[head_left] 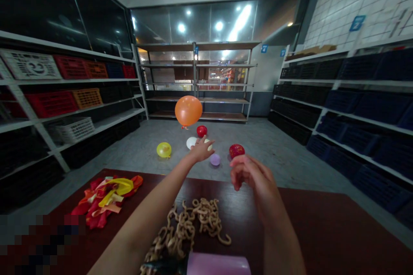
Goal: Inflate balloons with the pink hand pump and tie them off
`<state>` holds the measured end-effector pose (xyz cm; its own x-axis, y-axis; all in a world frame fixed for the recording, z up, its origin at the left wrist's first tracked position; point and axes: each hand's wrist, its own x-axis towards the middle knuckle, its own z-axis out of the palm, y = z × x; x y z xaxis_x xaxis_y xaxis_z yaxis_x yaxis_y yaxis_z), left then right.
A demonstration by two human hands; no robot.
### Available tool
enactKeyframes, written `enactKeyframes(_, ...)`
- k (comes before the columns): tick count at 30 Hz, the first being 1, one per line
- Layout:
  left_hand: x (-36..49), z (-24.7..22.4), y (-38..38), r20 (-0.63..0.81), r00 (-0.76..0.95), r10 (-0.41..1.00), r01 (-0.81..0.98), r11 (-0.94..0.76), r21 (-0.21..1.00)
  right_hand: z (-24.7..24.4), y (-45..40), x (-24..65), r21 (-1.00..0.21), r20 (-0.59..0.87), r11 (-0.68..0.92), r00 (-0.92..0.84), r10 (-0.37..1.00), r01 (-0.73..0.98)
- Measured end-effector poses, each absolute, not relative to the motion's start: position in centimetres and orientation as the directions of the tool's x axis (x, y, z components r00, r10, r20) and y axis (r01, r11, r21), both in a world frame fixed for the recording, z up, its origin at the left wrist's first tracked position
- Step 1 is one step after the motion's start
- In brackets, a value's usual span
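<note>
An inflated orange balloon (189,111) with a tied neck hangs in the air beyond the table. My left hand (202,150) reaches out below and to the right of it, fingers spread, holding nothing. Nearer the table's far edge, my right hand (251,172) is raised with loosely bent fingers and nothing visible in it. On the dark red table (316,223) lies a heap of tan chain (206,215). A pink cylinder with a black tapered end, looking like a balloon pump (219,264), lies at the bottom edge. Limp balloons (103,200) are piled at the left.
On the grey floor past the table are a yellow balloon (164,150), red balloons (236,151), a purple balloon (214,160) and a white balloon (191,143). Shelves with crates (51,102) line the left; dark bins (368,133) fill the right racks. A rack (222,101) stands behind.
</note>
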<state>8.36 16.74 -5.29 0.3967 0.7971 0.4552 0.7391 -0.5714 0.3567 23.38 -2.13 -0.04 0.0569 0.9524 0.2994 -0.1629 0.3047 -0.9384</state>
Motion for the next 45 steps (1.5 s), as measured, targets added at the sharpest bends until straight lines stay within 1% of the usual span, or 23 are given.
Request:
enactKeyframes(2,7.4,-6.4,16.2,0.436,0.455,0.776,0.77,-0.589,0.244,0.0,-2.1,23.5,-0.936,0.302,0.307,0.055,0.952,-0.172)
enactKeyframes(3,6.6,-6.9,15.5,0.42,0.472,0.775,0.781,-0.589,0.21,0.0,-2.2,23.5,-0.934,0.305,0.311,0.06,0.951,-0.176)
enactKeyframes(5,4.8,-7.7,13.7,0.373,0.46,0.806,0.81,-0.552,0.195,0.2,-2.4,23.4,-0.93,0.313,0.321,0.069,0.947,-0.181)
enactKeyframes(8,1.2,-8.3,11.0,0.317,0.378,0.87,0.862,-0.455,0.221,0.5,-3.0,22.6,-0.928,0.332,0.334,0.039,0.942,-0.166)
enactKeyframes(12,-4.5,-8.2,8.2,0.258,0.268,0.928,0.901,-0.336,0.273,0.7,-4.1,21.0,-0.935,0.344,0.336,-0.063,0.937,-0.109)
enactKeyframes(15,-8.7,-8.1,5.9,0.176,0.187,0.966,0.921,-0.235,0.311,-0.1,-4.5,19.8,-0.942,0.333,0.327,-0.108,0.937,-0.072)
enactKeyframes(18,-12.3,-8.5,3.3,0.108,0.102,0.989,0.941,-0.131,0.311,-2.2,-4.7,18.9,-0.956,0.292,0.293,-0.109,0.95,-0.007)
enactKeyframes(21,-15.1,-9.8,0.4,0.111,0.05,0.993,0.941,-0.084,0.327,-5.1,-5.1,18.4,-0.964,0.227,0.243,-0.14,0.964,0.107)
enactKeyframes(23,-16.6,-11.1,-1.4,0.136,0.001,0.991,0.935,-0.049,0.352,-7.2,-5.8,18.3,-0.943,0.212,0.242,-0.146,0.966,0.228)
enactKeyframes(25,-17.7,-12.5,-3.0,0.18,-0.071,0.981,0.925,-0.003,0.38,-9.3,-6.7,18.2,-0.887,0.214,0.262,-0.164,0.963,0.381)
enactKeyframes(27,-18.6,-14.0,-4.5,0.225,-0.141,0.964,0.918,0.042,0.393,-11.3,-7.7,18.1,-0.798,0.201,0.286,-0.214,0.956,0.53)
enactKeyframes(29,-19.0,-15.5,-5.6,0.263,-0.179,0.948,0.919,0.066,0.39,-13.3,-8.7,17.9,-0.697,0.216,0.338,-0.264,0.94,0.632)
enactKeyframes(31,-19.1,-16.9,-6.4,0.295,-0.181,0.938,0.922,0.058,0.382,-15.1,-9.6,17.5,-0.548,0.24,0.391,-0.309,0.92,0.74)
enactKeyframes(33,-18.9,-18.2,-6.8,0.313,-0.179,0.933,0.919,0.045,0.392,-16.4,-10.3,17.1,-0.34,0.253,0.416,-0.343,0.904,0.844)
enactKeyframes(35,-18.7,-19.2,-6.9,0.305,-0.21,0.929,0.906,0.067,0.418,-17.1,-10.9,16.6,-0.15,0.262,0.414,-0.368,0.892,0.898)
enactKeyframes(36,-18.6,-19.5,-6.8,0.296,-0.229,0.928,0.901,0.086,0.426,-17.3,-11.2,16.3,-0.093,0.275,0.413,-0.375,0.885,0.906)
enactKeyframes(38,-18.5,-19.9,-6.5,0.281,-0.257,0.925,0.898,0.121,0.423,-17.2,-11.6,15.9,-0.056,0.302,0.413,-0.379,0.875,0.909)
enactKeyframes(40,-18.5,-19.9,-6.3,0.28,-0.264,0.923,0.902,0.133,0.411,-16.7,-11.8,15.3,-0.078,0.323,0.404,-0.36,0.875,0.911)
enactKeyframes(43,-18.5,-19.6,-6.2,0.304,-0.274,0.912,0.906,0.139,0.401,-15.7,-11.8,14.5,-0.165,0.326,0.392,-0.325,0.888,0.905)
enactKeyframes(45,-18.6,-19.4,-6.2,0.336,-0.281,0.899,0.908,0.136,0.397,-15.0,-11.5,14.1,-0.238,0.284,0.372,-0.302,0.91,0.897)
